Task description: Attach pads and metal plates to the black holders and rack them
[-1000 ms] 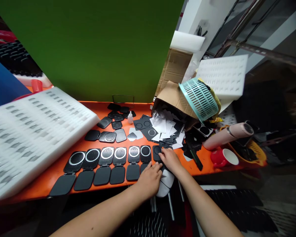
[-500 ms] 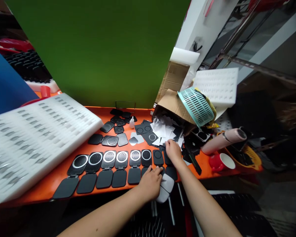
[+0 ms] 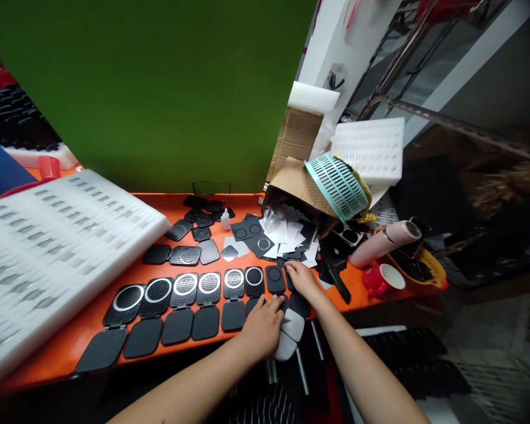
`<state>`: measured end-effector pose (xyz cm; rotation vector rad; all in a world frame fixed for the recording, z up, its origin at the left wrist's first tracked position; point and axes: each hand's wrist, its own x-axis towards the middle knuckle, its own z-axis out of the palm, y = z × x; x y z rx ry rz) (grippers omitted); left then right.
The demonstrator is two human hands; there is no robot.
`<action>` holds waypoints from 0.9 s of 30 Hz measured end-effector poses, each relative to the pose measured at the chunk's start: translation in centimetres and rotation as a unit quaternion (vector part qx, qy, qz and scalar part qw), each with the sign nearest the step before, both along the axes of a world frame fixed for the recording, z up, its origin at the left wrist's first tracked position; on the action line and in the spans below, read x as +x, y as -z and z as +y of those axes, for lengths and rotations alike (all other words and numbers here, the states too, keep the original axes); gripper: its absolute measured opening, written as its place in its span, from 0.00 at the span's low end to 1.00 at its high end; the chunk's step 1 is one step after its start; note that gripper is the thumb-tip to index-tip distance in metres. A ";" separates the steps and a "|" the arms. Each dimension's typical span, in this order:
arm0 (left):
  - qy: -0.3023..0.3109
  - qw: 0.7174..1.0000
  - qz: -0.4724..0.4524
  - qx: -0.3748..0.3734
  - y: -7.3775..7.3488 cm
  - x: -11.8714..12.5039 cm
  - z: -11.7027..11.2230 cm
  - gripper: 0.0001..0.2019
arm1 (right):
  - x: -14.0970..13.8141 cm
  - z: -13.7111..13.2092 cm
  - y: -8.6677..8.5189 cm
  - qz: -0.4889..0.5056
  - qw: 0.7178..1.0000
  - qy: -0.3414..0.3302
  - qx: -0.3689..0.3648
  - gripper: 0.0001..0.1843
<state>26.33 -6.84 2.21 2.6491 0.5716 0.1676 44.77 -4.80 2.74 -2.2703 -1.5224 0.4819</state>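
Observation:
My left hand (image 3: 261, 327) lies with fingers stretched over the lower halves of the hinged black plates near the table's front edge. Beside it, two light grey rounded pads (image 3: 292, 324) overhang that edge. My right hand (image 3: 304, 279) is at the right end of the row, over the upper half of the last plate, its fingers drawn together; what they hold, if anything, is hidden. A black square with a ring outline (image 3: 275, 279) lies just left of it. Further left, several hinged plates carry white rings (image 3: 209, 283). Behind my right hand is a pile of white and black sheets (image 3: 287, 237).
A white foam tray (image 3: 70, 235) covers the table's left side. A small dropper bottle (image 3: 225, 219) stands at the back, near loose black plates. To the right are a cardboard box (image 3: 291, 171), a teal basket (image 3: 338, 187), a black-handled tool (image 3: 338, 284), a pink tumbler (image 3: 382, 242) and a red mug (image 3: 382, 280).
The view has turned, so the scene sits further left. My right hand has come from the edge of the sheet pile towards the plate row. My left hand has stayed on the plates.

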 end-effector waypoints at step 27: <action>-0.262 0.921 -0.182 -0.223 -5.1 -7.3 8.6 0.14 | 0.3 0.6 -1.9 0.301 0.949 0.089 0.017 0.15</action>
